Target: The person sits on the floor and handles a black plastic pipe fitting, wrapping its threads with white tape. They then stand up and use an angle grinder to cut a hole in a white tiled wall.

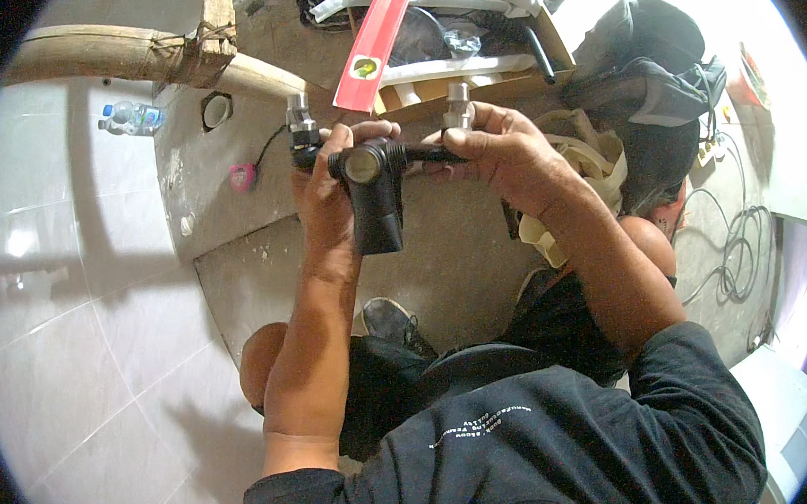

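Observation:
Both my hands hold up a black wall mixer tap (378, 211), its broad spout part hanging toward me. My left hand (320, 197) is wrapped round its left side, just below a silver threaded connector (298, 116) that points away from me. At the other end, the fingers and thumb of my right hand (512, 153) close round the base of a second silver connector (457, 106). Just beyond the tap, a red spirit level (378, 47) slants upward; its near end comes close to my left fingertips. The palm-side fingers are partly hidden behind the tap.
A cardboard box (552, 36) with wrapped parts lies ahead. Bamboo poles (103, 53) cross the upper left, near a plastic bottle (132, 119) and a small pink object (242, 177) with a dark cord. On the right are a dark backpack (642, 91), cream cloth (604, 156) and coiled cable (740, 249).

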Demonstrator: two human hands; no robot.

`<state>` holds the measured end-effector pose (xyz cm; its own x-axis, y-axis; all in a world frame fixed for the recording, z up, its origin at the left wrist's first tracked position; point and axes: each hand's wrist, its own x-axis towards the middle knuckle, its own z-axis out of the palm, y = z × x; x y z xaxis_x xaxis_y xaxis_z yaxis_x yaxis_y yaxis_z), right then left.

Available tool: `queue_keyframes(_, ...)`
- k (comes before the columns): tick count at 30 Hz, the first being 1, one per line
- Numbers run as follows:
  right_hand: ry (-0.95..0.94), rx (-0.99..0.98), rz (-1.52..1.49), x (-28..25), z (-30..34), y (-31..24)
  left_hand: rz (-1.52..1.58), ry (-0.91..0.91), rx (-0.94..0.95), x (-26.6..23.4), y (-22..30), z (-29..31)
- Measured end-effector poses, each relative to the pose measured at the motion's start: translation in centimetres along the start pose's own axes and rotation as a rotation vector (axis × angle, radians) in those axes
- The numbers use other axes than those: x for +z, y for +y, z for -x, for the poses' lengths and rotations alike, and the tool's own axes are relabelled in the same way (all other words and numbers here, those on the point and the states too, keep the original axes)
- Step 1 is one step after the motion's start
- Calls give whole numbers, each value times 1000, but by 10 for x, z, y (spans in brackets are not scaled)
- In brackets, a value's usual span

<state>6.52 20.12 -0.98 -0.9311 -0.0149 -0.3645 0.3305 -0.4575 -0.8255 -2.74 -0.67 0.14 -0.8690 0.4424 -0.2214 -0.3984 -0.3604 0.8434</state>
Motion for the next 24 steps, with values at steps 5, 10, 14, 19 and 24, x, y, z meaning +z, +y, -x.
queue_keyframes(5, -41, -10, -304, 15, 6, -13, 7, 37, 27, 3, 1, 2)
queue_keyframes(10, -16, -9, -87, -1, -2, 1, 53, 44, 16, 3, -2, 0)
queue_keyframes(14, -71, -68, -233, 5, 2, -6, 0, 33, 9, 4, 1, 0)
queue_keyframes(19, -153, -86, -270, 5, 0, -7, 53, 35, -53, 2, 2, -1)
queue_keyframes(24, -114, -104, -203, 5, -3, -11, -40, -6, -11, -3, -6, -5)
